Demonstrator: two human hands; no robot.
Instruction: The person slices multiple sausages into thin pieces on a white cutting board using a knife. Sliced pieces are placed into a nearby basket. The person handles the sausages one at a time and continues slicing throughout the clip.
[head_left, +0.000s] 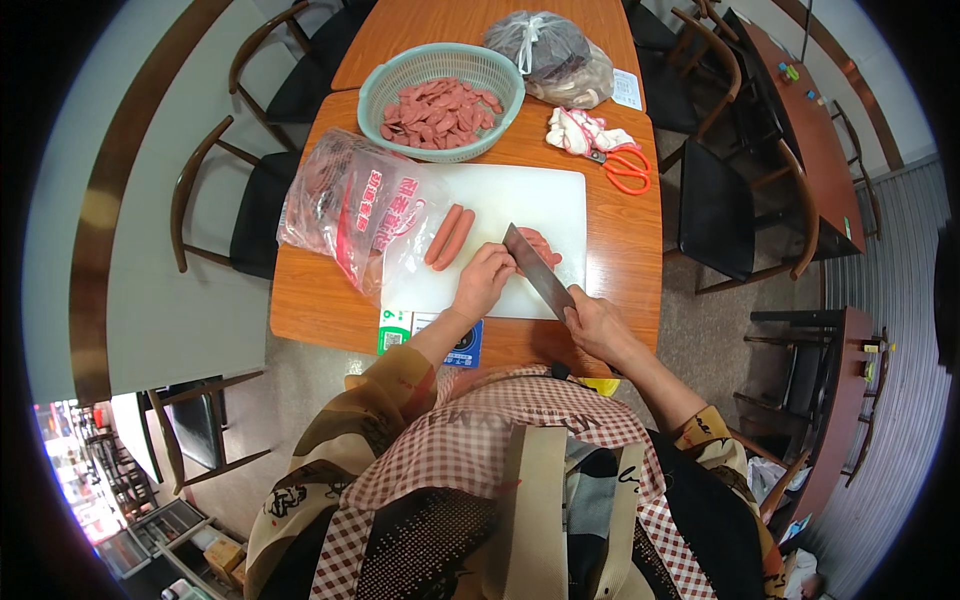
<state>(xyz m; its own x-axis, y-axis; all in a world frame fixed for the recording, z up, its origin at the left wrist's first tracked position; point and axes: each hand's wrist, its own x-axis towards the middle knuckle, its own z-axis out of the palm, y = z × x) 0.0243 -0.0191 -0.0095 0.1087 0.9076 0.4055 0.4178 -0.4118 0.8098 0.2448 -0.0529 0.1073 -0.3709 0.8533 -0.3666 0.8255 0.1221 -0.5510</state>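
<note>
My right hand (598, 324) grips the handle of a cleaver (537, 271), its broad blade slanting up and left over a white cutting board (517, 191). Close against the blade's left side, my left hand (486, 276) has its fingers bunched; whatever lies beneath them is hidden. Sliced pink sausage (541, 246) is heaped just right of the blade. Two whole sausages (450, 236) lie side by side on the board, left of my left hand. A clear printed plastic bag (352, 202) with contents partly visible overlaps the board's left edge.
Beyond the board stands a pale green plastic basket (367, 101) holding many sausage slices (442, 112). Orange-handled scissors (628, 171) lie by white gloves (589, 131). Tied plastic bags (551, 60) sit behind. Printed cards (469, 346) lie at the wooden table's (322, 300) near edge. Chairs (720, 206) flank it.
</note>
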